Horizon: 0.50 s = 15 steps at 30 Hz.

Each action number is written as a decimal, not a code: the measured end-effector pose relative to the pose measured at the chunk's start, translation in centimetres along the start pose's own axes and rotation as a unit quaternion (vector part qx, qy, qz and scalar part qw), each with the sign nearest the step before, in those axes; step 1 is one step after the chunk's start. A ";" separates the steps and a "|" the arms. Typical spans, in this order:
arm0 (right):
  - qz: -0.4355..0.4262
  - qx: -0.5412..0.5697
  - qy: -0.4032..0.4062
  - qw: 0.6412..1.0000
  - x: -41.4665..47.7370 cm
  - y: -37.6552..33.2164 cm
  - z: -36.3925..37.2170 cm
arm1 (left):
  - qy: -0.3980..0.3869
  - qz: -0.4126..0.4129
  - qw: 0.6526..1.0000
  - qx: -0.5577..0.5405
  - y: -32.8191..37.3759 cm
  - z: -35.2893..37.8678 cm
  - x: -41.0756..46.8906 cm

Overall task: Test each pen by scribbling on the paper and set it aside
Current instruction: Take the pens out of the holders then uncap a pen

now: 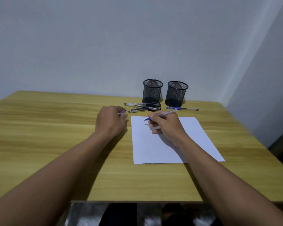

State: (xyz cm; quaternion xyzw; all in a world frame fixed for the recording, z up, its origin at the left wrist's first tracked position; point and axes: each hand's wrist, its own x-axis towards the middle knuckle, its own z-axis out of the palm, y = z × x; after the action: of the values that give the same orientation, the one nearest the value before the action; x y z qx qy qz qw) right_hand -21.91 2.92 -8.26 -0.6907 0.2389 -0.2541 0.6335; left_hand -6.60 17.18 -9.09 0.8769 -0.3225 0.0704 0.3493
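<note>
A white sheet of paper [155, 149] lies on the wooden table [55, 136]. My right hand [166, 126] grips a clear pen with blue ends [166, 113], its tip just above the top left part of the sheet. The sheet looks blank around the tip. My left hand [111, 122] rests on the table left of the sheet and holds a blue pen cap [123, 112] at its fingertips. A pile of several black pens [144, 107] lies behind the sheet. Another blue pen [186, 109] lies to the right of the pile.
Two black mesh pen cups [152, 92] [176, 94] stand side by side at the back of the table, against the pale wall. The table's near edge runs along the bottom of the view, with dark legs below it.
</note>
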 end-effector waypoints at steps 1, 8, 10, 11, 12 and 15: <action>-0.011 -0.018 0.001 1.000 0.1 -0.1 0.0 | 0.001 0.027 1.000 0.010 0.2 -0.1 -1.0; -0.060 -0.132 0.022 0.989 3.0 -1.1 1.6 | -0.066 0.054 0.989 0.117 0.0 0.2 -3.8; -0.062 -0.118 0.018 0.991 3.7 -1.1 2.4 | -0.068 0.052 0.989 0.120 -0.1 0.3 -3.7; -0.060 -0.108 0.017 0.992 3.9 -0.9 2.8 | -0.068 0.050 0.989 0.118 -0.2 0.3 -3.7; -0.056 -0.095 0.017 0.994 4.1 -0.6 3.1 | -0.069 0.049 0.990 0.115 -0.2 0.3 -3.7; -0.023 -0.026 0.010 0.999 4.6 0.9 3.6 | -0.069 0.048 0.990 0.117 -0.4 0.3 -3.7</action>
State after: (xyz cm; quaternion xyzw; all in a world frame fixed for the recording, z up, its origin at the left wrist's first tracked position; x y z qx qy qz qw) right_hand -16.10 2.51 -9.17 -0.7097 0.2358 -0.2695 0.6067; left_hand -9.29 19.12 -10.88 0.8983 -0.3767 0.0635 0.2171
